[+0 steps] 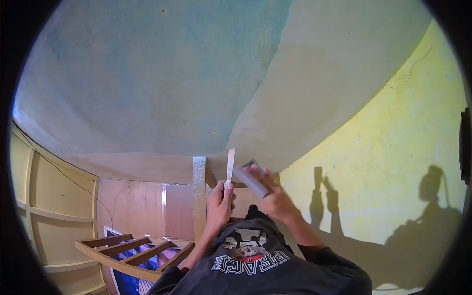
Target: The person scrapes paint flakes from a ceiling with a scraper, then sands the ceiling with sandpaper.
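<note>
My left hand is closed around the handle of a putty knife, its narrow pale blade pointing up. Just to its right, my right hand grips a flat grey rectangular trowel, slightly smeared by motion and tilted to the left. The two tools are close to each other in front of my chest, with a small gap between them. Beyond them spreads a large surface, teal on the left and smooth beige-grey on the right, with an uneven border between the two colours.
A wooden post stands just left of my left hand. Lower left is a wooden ladder-like frame over a dark blue printed sheet. A yellow wall with shadows rises at right; framed panels with a hanging cable line the left.
</note>
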`<state>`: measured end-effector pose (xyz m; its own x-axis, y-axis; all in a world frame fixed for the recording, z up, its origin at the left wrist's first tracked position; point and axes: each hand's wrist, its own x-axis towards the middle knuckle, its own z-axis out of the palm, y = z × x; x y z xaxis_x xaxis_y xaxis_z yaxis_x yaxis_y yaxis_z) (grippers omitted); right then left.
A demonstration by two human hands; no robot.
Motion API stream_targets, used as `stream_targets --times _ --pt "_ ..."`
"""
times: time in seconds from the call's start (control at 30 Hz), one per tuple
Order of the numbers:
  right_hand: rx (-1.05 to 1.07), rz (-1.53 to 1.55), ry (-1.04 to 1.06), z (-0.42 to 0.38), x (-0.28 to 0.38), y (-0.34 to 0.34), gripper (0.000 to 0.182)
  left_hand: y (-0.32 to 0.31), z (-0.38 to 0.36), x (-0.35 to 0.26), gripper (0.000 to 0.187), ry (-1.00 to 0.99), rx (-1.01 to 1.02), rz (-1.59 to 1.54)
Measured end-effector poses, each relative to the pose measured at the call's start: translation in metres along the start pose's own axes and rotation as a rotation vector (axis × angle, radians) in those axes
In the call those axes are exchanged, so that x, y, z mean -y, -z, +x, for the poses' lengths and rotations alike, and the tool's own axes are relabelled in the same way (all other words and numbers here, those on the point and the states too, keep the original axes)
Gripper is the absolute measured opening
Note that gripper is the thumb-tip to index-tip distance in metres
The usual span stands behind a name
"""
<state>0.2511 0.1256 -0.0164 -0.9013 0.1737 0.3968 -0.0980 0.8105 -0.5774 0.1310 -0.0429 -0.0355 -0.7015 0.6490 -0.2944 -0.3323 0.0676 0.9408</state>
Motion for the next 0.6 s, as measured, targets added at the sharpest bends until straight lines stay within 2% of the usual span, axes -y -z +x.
stream_targets --times 0.03,0.1,0.13,0.17,0.23,0.33,0.4,0.47,0.5,0.57,0.6 --pt "-0.061 0.015 -0.052 0.0 0.0 0.007 0.064 0.003 -0.001 -0.001 0.028 -0.021 -0.002 0.047" --pt "-0.229 -0.103 -0.117 0.015 0.01 0.029 0.027 0.008 -0.003 -0.001 0.031 -0.064 -0.002 0.142" --pt "-0.229 -0.034 -0.267 0.006 0.002 0.03 0.016 0.013 0.002 0.012 0.035 -0.146 -0.016 0.277" --pt "-0.267 0.034 -0.257 0.009 0.002 0.03 0.008 0.014 0.001 0.015 0.035 -0.172 0.031 0.34" --pt "-0.341 0.17 -0.231 0.014 0.003 0.03 0.021 0.014 -0.002 0.013 0.036 -0.225 0.125 0.466" --pt "-0.253 0.27 -0.141 0.012 0.003 0.022 0.012 0.015 -0.012 -0.004 0.03 -0.151 0.255 0.452" --pt "-0.249 0.296 -0.092 0.009 -0.006 0.013 0.012 0.018 -0.019 -0.011 0.028 -0.128 0.325 0.448" --pt "-0.169 0.253 -0.132 0.0 -0.017 0.014 0.029 0.019 -0.025 -0.015 0.029 -0.062 0.358 0.366" --pt "-0.095 0.137 -0.108 -0.005 -0.021 0.019 0.027 0.021 -0.027 -0.015 0.03 -0.028 0.376 0.325" --pt "0.055 -0.097 -0.048 -0.007 -0.033 0.027 0.022 0.028 -0.027 -0.007 0.029 -0.094 0.418 0.337" --pt "0.149 -0.021 -0.149 -0.002 -0.031 0.032 0.019 0.032 -0.028 -0.004 0.029 -0.109 0.436 0.322"
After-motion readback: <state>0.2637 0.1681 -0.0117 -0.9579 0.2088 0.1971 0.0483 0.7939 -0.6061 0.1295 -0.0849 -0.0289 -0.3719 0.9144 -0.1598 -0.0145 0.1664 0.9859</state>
